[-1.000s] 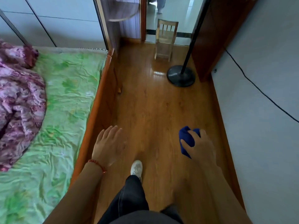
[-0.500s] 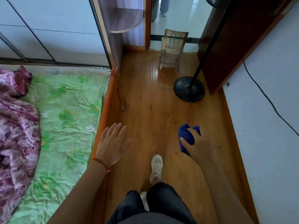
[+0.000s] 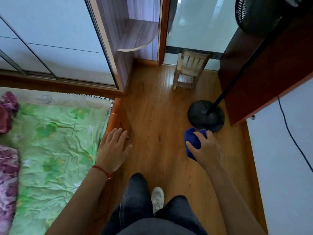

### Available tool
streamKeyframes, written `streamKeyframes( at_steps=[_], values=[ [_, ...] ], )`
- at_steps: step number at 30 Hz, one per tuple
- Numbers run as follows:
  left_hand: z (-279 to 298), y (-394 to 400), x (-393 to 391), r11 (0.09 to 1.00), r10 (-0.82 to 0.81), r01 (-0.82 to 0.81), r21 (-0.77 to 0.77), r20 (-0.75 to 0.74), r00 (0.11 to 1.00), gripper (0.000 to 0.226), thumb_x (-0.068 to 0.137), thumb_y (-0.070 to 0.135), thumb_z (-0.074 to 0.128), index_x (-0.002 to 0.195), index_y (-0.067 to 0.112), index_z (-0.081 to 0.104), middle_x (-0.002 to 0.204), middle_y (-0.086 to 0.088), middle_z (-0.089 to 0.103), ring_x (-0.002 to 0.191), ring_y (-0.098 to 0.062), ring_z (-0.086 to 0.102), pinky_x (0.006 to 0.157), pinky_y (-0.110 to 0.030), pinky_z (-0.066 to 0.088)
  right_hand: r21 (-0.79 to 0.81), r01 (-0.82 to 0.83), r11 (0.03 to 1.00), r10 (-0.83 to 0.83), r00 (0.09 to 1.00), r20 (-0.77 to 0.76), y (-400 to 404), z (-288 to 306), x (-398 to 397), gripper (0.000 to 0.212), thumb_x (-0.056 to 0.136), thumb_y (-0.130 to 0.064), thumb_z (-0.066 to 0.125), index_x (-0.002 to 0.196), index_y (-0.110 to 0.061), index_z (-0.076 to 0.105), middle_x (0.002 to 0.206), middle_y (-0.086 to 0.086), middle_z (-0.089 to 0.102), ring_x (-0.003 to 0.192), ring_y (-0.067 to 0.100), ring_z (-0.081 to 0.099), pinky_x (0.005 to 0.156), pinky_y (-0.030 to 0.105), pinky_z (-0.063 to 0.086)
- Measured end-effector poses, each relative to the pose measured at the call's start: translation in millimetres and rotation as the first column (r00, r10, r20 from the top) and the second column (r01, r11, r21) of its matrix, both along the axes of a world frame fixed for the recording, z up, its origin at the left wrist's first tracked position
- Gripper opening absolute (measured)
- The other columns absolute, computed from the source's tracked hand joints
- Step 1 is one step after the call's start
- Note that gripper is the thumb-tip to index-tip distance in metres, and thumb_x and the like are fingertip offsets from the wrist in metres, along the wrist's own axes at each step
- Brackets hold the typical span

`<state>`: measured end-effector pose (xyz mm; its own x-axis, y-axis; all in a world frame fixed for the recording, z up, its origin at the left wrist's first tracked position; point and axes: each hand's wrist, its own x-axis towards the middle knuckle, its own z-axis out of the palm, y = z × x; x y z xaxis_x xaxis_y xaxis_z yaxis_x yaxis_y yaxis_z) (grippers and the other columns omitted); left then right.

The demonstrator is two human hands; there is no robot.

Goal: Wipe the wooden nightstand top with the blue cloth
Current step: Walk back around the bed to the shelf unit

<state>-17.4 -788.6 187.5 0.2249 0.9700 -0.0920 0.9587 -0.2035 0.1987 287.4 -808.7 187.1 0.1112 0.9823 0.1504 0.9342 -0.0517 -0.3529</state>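
Observation:
My right hand (image 3: pixel 205 148) grips a bunched blue cloth (image 3: pixel 192 141) and holds it in the air above the wooden floor, just in front of the fan's base. My left hand (image 3: pixel 112 149) hangs open with its fingers straight, over the orange bed rail (image 3: pixel 115 114). It holds nothing. No nightstand is in view.
A bed with a green sheet (image 3: pixel 54 141) and a purple floral quilt (image 3: pixel 7 175) fills the left. Ahead stand a floor fan with a round black base (image 3: pixel 205 116), a small wooden chair (image 3: pixel 188 70), a wardrobe with sliding doors (image 3: pixel 55 39) and a dark wooden door (image 3: pixel 271 70). My legs and a white shoe (image 3: pixel 157 198) are below.
I have walked forward along the bed, so the fan base, chair and wardrobe are nearer. Both hands keep their pose, the right one still gripping the cloth.

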Motion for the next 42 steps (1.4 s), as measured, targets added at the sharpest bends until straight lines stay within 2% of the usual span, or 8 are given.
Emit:
streamKeyframes(
  at_steps=[5,11,22,27,29,32,36,42],
  values=[
    [-8,97,4,1.0,0.0,0.0,0.012,0.001,1.0,0.062,0.087,0.047,0.033,0.119,0.002,0.059,0.122,-0.02,0.058,0.114,-0.039,0.053,0.094,-0.052,0.041,-0.036,-0.003,0.999,0.004,1.0,0.025,92,-11,2,0.052,0.075,-0.052,0.045,0.102,-0.011,0.064,0.089,0.01,0.054,0.064,0.02,0.055,0.053,0.024,0.042],
    [-16,233,0,0.999,-0.036,0.036,-0.01,-0.007,0.999,0.057,0.085,0.044,0.036,0.114,0.003,0.061,0.116,-0.019,0.061,0.109,-0.037,0.057,0.09,-0.05,0.044,-0.056,0.039,0.998,-0.04,0.999,-0.005,218,-16,0,0.043,0.074,-0.032,0.074,0.106,-0.007,0.062,0.094,0.015,0.055,0.071,0.029,0.058,0.061,0.039,0.054],
    [-2,416,14,0.997,-0.072,0.073,0.009,-0.059,0.996,0.057,0.087,0.042,0.034,0.113,0.001,0.063,0.114,-0.021,0.062,0.107,-0.038,0.059,0.088,-0.053,0.045,-0.029,0.032,0.999,-0.03,0.997,0.065,400,-3,5,0.044,0.074,-0.041,0.062,0.103,-0.008,0.064,0.093,0.014,0.057,0.068,0.03,0.058,0.058,0.036,0.051],
    [-16,471,32,0.998,-0.004,-0.002,-0.071,-0.09,0.996,0.066,0.093,0.05,0.023,0.115,0.001,0.061,0.115,-0.02,0.062,0.107,-0.036,0.059,0.089,-0.052,0.045,-0.06,-0.053,0.997,0.056,0.997,0.052,480,-11,29,0.041,0.075,-0.036,0.069,0.104,-0.008,0.063,0.093,0.015,0.056,0.069,0.03,0.058,0.058,0.037,0.052],
    [-20,490,41,0.996,0.046,-0.052,-0.077,-0.087,0.995,0.063,0.091,0.049,0.028,0.116,0.001,0.06,0.116,-0.021,0.061,0.108,-0.036,0.058,0.089,-0.052,0.045,-0.054,-0.098,0.994,0.099,0.995,0.027,515,-11,41,0.04,0.074,-0.038,0.065,0.103,-0.009,0.063,0.092,0.014,0.057,0.067,0.029,0.057,0.057,0.034,0.05],
    [-17,517,54,0.989,0.123,-0.13,-0.076,-0.097,0.988,0.059,0.087,0.045,0.033,0.116,0.001,0.06,0.116,-0.02,0.061,0.108,-0.036,0.058,0.089,-0.051,0.044,-0.065,-0.152,0.986,0.152,0.988,-0.001,565,-5,58,0.038,0.071,-0.03,0.076,0.101,-0.009,0.064,0.091,0.015,0.057,0.067,0.03,0.058,0.059,0.034,0.049],
    [-10,543,62,0.964,0.253,-0.258,-0.064,-0.077,0.964,0.07,0.095,0.053,0.018,0.114,0.002,0.061,0.114,-0.018,0.062,0.107,-0.035,0.059,0.087,-0.052,0.046,-0.041,-0.24,0.97,0.241,0.971,0.012,623,3,70,0.037,0.068,-0.026,0.079,0.098,-0.009,0.064,0.089,0.014,0.058,0.066,0.029,0.058,0.059,0.035,0.05],
    [-8,572,61,0.914,0.4,-0.403,-0.054,-0.052,0.915,0.057,0.084,0.042,0.037,0.114,0.001,0.062,0.114,-0.019,0.062,0.107,-0.037,0.059,0.088,-0.053,0.044,-0.105,-0.336,0.936,0.337,0.941,-0.001,688,6,50,0.038,0.074,-0.032,0.073,0.104,-0.011,0.064,0.094,0.014,0.058,0.073,0.03,0.058,0.064,0.036,0.047]
  ],
)
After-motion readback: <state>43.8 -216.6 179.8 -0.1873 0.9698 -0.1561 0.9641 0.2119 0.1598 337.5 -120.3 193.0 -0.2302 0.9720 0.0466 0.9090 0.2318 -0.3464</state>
